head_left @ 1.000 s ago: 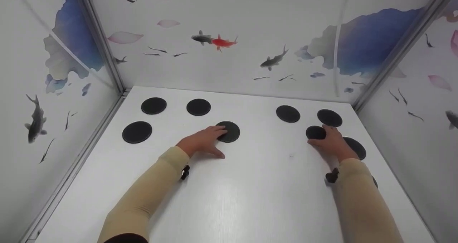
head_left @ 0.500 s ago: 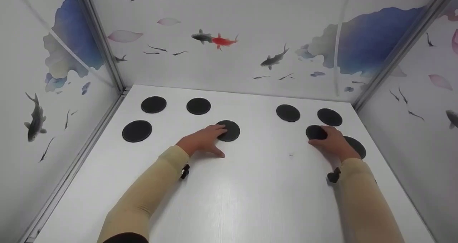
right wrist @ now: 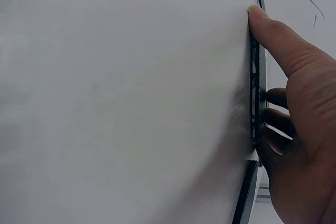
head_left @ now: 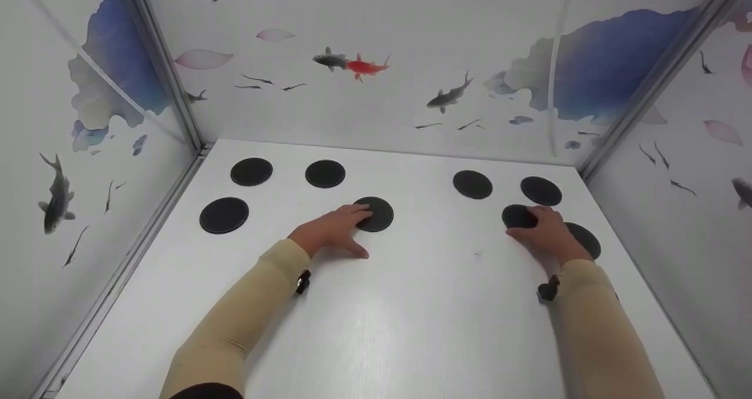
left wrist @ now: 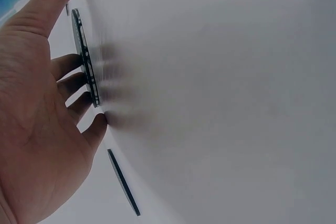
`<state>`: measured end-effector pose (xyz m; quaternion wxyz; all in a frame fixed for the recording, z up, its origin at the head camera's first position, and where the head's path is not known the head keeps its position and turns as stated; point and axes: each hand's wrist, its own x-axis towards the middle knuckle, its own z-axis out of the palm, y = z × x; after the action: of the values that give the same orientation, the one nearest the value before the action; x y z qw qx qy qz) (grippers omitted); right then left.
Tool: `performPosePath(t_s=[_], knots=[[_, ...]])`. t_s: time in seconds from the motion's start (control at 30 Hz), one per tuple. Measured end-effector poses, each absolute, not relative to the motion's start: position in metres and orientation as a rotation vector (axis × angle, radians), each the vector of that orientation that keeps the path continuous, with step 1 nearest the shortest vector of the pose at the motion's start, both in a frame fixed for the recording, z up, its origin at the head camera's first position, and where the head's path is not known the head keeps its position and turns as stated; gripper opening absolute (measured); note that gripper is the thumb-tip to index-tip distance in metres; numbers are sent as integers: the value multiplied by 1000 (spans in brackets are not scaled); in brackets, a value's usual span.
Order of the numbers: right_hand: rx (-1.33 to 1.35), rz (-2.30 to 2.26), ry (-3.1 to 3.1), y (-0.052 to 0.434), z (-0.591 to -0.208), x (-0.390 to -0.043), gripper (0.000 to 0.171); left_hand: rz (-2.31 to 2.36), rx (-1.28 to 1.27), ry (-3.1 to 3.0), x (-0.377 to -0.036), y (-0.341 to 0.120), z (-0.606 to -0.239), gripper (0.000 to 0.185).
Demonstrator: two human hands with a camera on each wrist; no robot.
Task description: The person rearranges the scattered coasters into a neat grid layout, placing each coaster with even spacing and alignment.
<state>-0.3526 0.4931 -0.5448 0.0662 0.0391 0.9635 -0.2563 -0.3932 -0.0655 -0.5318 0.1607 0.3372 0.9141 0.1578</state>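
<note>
Several flat black discs lie on a white table [head_left: 411, 317]. My left hand [head_left: 346, 228] lies flat, its straight fingers resting on the near edge of one disc [head_left: 379, 214] at mid table and its thumb on the table. In the left wrist view the fingers [left wrist: 71, 85] press that disc [left wrist: 84, 61] down. My right hand [head_left: 531, 227] lies on a smaller disc [head_left: 517, 215] at the right, its thumb at the disc's near edge. The right wrist view shows the thumb against the rim of this disc [right wrist: 255, 98], the fingers [right wrist: 278, 124] over it.
Other discs lie at the back left [head_left: 251, 171] [head_left: 325, 173], far left [head_left: 224, 215] and back right [head_left: 472, 184] [head_left: 540, 191]. One more disc [head_left: 584, 240] lies partly hidden behind my right wrist. Walls painted with fish enclose the table on three sides.
</note>
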Motion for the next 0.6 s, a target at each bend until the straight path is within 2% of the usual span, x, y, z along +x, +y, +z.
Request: performPosePath(t_s=[0.2, 0.6], knots=[[109, -783, 2914, 493, -543, -354, 122, 454, 966, 2610, -393, -66, -531, 110], [53, -759, 2959, 490, -546, -356, 114, 462, 962, 2610, -392, -66, -533, 109]])
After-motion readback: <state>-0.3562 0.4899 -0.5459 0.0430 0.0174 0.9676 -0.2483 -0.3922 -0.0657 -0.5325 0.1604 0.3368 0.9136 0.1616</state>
